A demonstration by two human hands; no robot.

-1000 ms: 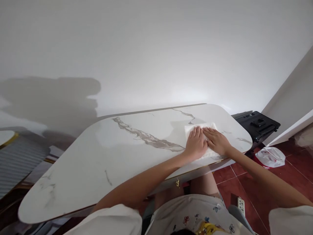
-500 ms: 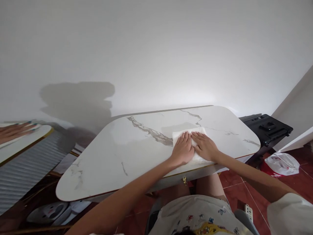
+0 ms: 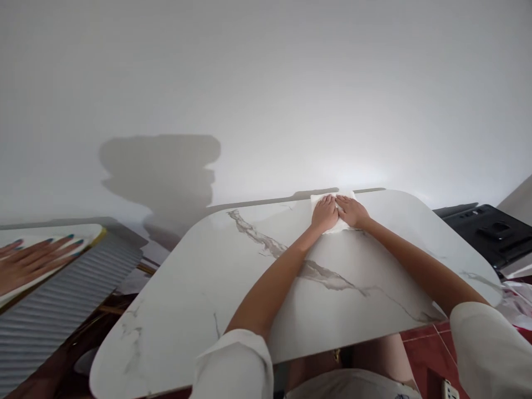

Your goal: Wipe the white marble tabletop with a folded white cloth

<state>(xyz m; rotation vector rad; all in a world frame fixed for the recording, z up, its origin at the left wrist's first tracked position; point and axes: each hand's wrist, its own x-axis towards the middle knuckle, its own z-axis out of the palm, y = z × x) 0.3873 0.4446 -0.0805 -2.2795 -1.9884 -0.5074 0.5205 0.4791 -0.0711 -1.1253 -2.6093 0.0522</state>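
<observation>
A white cloth point(image 3: 341, 225) lies flat at the far edge of a white marble-patterned tabletop point(image 3: 183, 288), close to the wall. My left hand point(image 3: 325, 213) presses flat on the cloth's left part, fingers pointing away from me. Beside it my right hand point(image 3: 351, 211) rests flat on the right part, its fingertips near those of the left. Both hands have their fingers stretched out and wrap round nothing. Parts of the cloth are hidden under the palms. Both arms reach out long across the tabletop.
At the left, another person's hands point(image 3: 37, 260) lie on a second white-topped table with a ribbed grey side point(image 3: 62, 299). A pale wall point(image 3: 266, 100) rises behind. A black case point(image 3: 494, 230) and a plastic bag point(image 3: 519, 302) are at the right.
Both my hands have pushed the cloth away from me, from near the tabletop's front edge to its far edge. The view has shifted, and the other person's hands show more.
</observation>
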